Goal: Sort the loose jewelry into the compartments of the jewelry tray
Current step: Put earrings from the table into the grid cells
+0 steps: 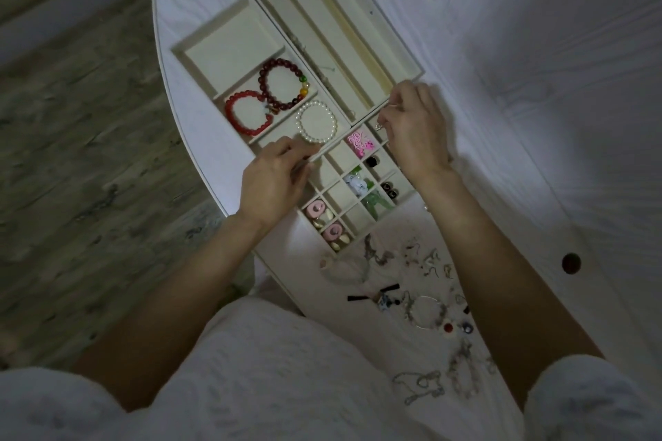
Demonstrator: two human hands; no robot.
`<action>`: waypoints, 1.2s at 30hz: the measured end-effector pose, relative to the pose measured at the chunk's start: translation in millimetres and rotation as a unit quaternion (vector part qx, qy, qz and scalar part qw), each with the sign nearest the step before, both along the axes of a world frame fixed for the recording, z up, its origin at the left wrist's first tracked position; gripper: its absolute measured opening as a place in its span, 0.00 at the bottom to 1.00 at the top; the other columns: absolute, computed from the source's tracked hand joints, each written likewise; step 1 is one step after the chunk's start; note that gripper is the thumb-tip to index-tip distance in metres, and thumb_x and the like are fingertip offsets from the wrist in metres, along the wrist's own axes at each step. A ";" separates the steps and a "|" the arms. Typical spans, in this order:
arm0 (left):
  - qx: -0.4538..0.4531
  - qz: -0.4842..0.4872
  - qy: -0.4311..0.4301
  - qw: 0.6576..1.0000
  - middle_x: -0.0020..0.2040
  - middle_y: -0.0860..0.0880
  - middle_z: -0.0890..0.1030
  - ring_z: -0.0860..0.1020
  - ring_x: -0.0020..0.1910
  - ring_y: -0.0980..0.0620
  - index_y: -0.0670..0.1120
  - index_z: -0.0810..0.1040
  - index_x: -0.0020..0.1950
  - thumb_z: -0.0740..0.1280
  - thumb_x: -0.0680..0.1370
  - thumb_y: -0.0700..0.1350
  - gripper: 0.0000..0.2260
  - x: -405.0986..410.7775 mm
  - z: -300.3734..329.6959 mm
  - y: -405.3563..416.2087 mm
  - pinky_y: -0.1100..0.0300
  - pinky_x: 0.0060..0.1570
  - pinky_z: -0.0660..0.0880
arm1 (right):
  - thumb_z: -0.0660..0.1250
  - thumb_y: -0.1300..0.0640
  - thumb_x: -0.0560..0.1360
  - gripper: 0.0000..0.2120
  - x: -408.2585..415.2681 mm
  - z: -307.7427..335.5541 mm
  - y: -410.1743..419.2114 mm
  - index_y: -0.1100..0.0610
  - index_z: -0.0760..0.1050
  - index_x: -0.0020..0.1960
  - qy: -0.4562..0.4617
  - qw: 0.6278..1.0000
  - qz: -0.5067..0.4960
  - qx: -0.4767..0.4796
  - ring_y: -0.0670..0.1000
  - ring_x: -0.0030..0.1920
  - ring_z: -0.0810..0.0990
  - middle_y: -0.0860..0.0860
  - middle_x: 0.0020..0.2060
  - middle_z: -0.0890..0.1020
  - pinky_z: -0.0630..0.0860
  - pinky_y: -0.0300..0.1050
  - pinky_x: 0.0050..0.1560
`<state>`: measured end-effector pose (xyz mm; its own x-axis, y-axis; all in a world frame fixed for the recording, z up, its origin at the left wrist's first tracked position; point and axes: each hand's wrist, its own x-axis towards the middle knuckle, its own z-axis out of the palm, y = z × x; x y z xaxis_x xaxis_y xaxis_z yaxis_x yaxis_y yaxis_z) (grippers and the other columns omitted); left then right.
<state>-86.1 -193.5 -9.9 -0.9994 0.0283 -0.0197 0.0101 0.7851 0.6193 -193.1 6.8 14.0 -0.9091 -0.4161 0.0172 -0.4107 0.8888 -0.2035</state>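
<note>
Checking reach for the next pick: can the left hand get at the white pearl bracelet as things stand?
Probably yes. The left hand rests at the tray's divider right beside the white pearl bracelet, which lies uncovered in its open compartment; nothing sits between them.

right hand (pixel 415 129): pinched item too small to identify | loose jewelry (pixel 422 301): blurred, partly behind forearm

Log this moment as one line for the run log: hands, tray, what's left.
left hand: touching tray divider | right hand: pinching small silver piece over grid | bracelets: placed | loose jewelry: remains on table
</note>
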 end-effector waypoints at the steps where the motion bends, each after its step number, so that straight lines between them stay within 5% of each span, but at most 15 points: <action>1: 0.000 0.001 -0.001 1.000 0.51 0.47 0.80 0.78 0.46 0.47 0.47 0.79 0.60 0.67 0.76 0.41 0.12 0.1 0.2 0.1 0.62 0.39 0.71 | 0.68 0.68 0.70 0.04 0.5 1.9 0.2 0.62 0.79 0.43 -0.010 0.999 -0.021 -0.026 0.53 0.46 0.74 0.57 0.45 0.77 0.75 0.50 0.43; 4: -0.001 0.003 0.000 1.000 0.51 0.46 0.80 0.78 0.46 0.47 0.47 0.79 0.59 0.68 0.76 0.41 0.12 -0.4 1.0 0.4 0.62 0.39 0.70 | 0.66 0.67 0.73 0.05 5.1 7.0 3.6 0.62 0.77 0.48 -0.058 0.991 -0.069 -0.096 0.43 0.47 0.70 0.54 0.49 0.74 0.71 0.38 0.44; 8: 0.002 0.001 0.001 1.000 0.51 0.46 0.80 0.78 0.46 0.47 0.46 0.80 0.59 0.68 0.76 0.41 0.11 -0.4 0.6 0.4 0.61 0.38 0.71 | 0.68 0.65 0.72 0.06 11.5 11.4 10.4 0.60 0.80 0.48 -0.038 0.987 -0.122 -0.101 0.54 0.52 0.74 0.56 0.52 0.74 0.77 0.44 0.44; 13: 0.003 -0.002 -0.002 1.000 0.50 0.46 0.80 0.78 0.46 0.47 0.47 0.79 0.59 0.67 0.76 0.42 0.12 -1.4 -0.7 -0.8 0.59 0.38 0.74 | 0.70 0.62 0.73 0.06 9.8 11.2 0.2 0.61 0.82 0.48 -0.049 0.992 -0.102 -0.061 0.55 0.47 0.74 0.57 0.46 0.76 0.75 0.49 0.43; 21: 0.006 0.001 -0.001 1.000 0.50 0.47 0.79 0.78 0.46 0.47 0.47 0.80 0.60 0.67 0.76 0.41 0.12 -0.1 0.5 -0.5 0.58 0.37 0.74 | 0.69 0.59 0.73 0.08 4.4 4.3 -11.5 0.61 0.82 0.51 -0.056 0.995 -0.082 0.005 0.54 0.52 0.72 0.56 0.51 0.77 0.70 0.46 0.56; 31: 0.009 0.000 0.003 1.000 0.51 0.47 0.80 0.78 0.46 0.47 0.46 0.80 0.59 0.67 0.77 0.42 0.11 -0.6 1.0 -0.1 0.61 0.38 0.72 | 0.69 0.62 0.73 0.09 10.2 8.2 -1.4 0.59 0.81 0.53 -0.072 0.985 -0.137 -0.073 0.55 0.49 0.75 0.55 0.49 0.77 0.73 0.46 0.47; 36: 0.007 -0.004 0.005 1.000 0.51 0.47 0.80 0.78 0.46 0.48 0.46 0.80 0.59 0.67 0.76 0.42 0.11 -1.2 1.3 -0.8 0.61 0.38 0.71 | 0.70 0.59 0.72 0.10 7.4 8.6 -6.8 0.56 0.81 0.54 -0.101 0.987 -0.107 -0.058 0.52 0.49 0.71 0.53 0.48 0.74 0.65 0.39 0.46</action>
